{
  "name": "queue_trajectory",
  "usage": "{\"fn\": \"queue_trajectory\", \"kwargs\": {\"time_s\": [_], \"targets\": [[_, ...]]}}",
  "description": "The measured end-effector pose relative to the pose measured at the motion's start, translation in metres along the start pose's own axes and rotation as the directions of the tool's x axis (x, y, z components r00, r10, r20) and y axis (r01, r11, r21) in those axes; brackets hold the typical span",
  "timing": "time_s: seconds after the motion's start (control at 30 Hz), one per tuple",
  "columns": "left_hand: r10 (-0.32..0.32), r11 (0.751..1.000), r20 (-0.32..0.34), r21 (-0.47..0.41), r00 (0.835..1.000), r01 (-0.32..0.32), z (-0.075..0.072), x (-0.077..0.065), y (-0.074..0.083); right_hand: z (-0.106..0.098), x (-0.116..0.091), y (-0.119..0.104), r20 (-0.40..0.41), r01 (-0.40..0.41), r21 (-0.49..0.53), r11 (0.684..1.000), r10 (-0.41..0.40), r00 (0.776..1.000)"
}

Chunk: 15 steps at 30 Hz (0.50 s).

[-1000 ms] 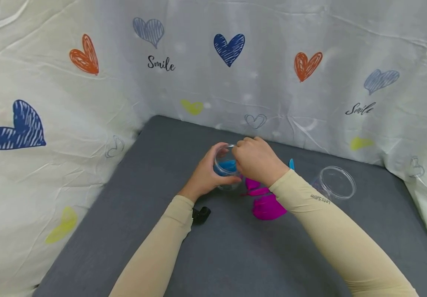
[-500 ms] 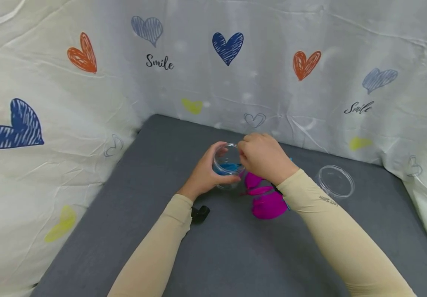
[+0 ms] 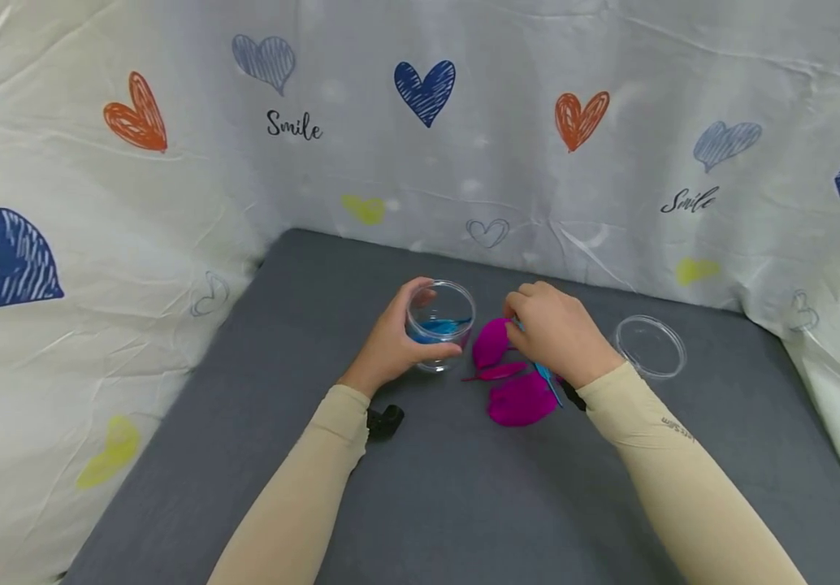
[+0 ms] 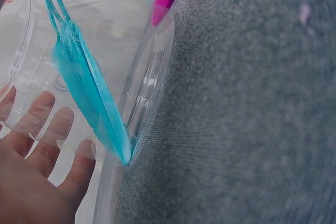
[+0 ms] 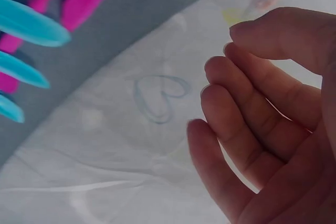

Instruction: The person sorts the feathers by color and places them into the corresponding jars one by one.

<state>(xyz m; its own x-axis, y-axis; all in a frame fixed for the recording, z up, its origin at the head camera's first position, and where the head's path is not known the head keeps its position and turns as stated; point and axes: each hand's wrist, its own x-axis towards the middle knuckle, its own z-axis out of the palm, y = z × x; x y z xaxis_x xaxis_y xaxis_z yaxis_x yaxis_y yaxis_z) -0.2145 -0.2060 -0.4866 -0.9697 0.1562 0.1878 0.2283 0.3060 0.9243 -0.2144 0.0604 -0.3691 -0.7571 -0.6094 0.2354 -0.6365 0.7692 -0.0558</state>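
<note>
My left hand (image 3: 394, 333) holds a clear plastic jar (image 3: 440, 357) tilted, its round opening visible in the head view. Inside it lie turquoise feathers (image 4: 86, 85), quills toward the upper left in the left wrist view. Off to the jar's right, my right hand (image 3: 559, 329) is over the feathers on the table. Its fingers are loosely curled, thumb tip close to the index fingertip; no feather shows between them in the right wrist view. Magenta feathers (image 3: 522, 400) lie on the grey table, with turquoise feathers (image 5: 31, 22) among them, partly hidden by my right hand in the head view.
A round clear lid (image 3: 683, 357) lies on the grey table (image 3: 464, 504) at the right, beyond my right wrist. Behind the table hangs a white curtain (image 3: 508, 146) printed with hearts. A black wrist device (image 3: 386, 422) shows under my left wrist.
My right hand has moved right, away from the jar's mouth to over the feathers on the table. More of the jar's opening shows now. The left hand keeps holding the jar.
</note>
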Motion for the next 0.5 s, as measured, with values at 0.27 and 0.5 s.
{"fn": "queue_trajectory", "kwargs": {"time_s": [0.27,0.5], "targets": [[-0.001,1.000,0.000,0.008,1.000,0.001,0.002,0.002,0.000,0.026,-0.035,0.015,0.055,-0.097,0.058,0.994,0.094,0.994],[0.003,1.000,0.000,0.007,1.000,-0.003,0.002,0.003,-0.001,0.051,-0.060,0.025,0.052,-0.167,0.071,0.983,0.164,0.985]]}}
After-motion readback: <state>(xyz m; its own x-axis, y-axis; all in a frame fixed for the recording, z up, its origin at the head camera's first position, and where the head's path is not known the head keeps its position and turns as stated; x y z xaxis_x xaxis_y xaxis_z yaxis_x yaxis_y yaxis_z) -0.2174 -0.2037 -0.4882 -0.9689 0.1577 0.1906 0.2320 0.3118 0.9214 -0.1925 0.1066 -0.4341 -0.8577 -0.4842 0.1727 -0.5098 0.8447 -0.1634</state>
